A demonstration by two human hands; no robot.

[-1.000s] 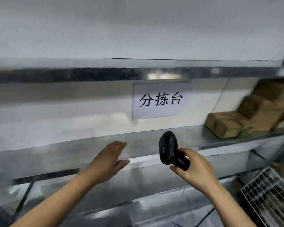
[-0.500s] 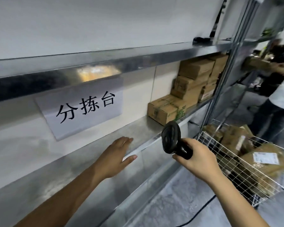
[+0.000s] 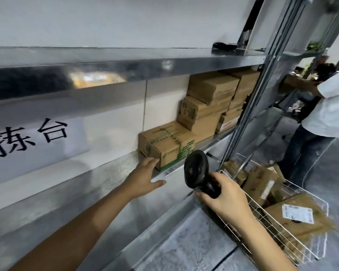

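As the left hand lies outstretched over a steel shelf, fingers straight and thumb spread wide, its fingertips are at the near lower corner of a cardboard box printed in green; whether they press on the carton cannot be told. That box stands foremost in a row along the shelf, with a stack of plain brown cartons piled behind it against the tiled wall. Just right of the box and in front of the shelf edge, the right hand grips a black barcode scanner by its handle, fingers curled round it, the round head raised beside the box's lower edge. A white sign with large black characters is fixed to the wall at left, beneath an upper shelf. Below the scanner, a white wire basket sits on the grey floor holding brown parcels, one bearing a white label. At far right stands another person in a white shirt and dark trousers, partly cut off by the frame.
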